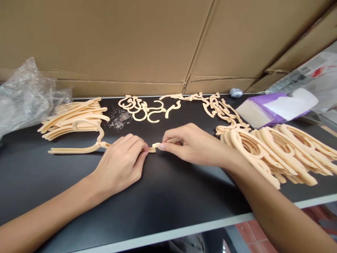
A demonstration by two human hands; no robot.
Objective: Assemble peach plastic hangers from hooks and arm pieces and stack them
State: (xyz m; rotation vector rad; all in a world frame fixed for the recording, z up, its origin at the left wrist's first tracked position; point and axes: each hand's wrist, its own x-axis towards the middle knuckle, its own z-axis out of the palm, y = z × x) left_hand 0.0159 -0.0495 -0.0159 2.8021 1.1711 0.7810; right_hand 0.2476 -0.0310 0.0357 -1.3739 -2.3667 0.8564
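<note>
My left hand pinches a cream plastic hanger arm near its end; the tip pokes out past my fingers. Left of that hand lies a cream clothes hanger with its hook pointing up; its right side runs under my hand, which hides whether the two are one piece. Between thumb and fingers, my right hand grips a small curved cream hook piece. The hook piece meets or nearly meets the tip of the arm; whether they are joined cannot be made out.
Loose hooks lie at the back, more to their right. Hanger arms are piled left beside clear plastic wrap. Folded hangers are stacked right, near a purple box. Cardboard stands behind the black table.
</note>
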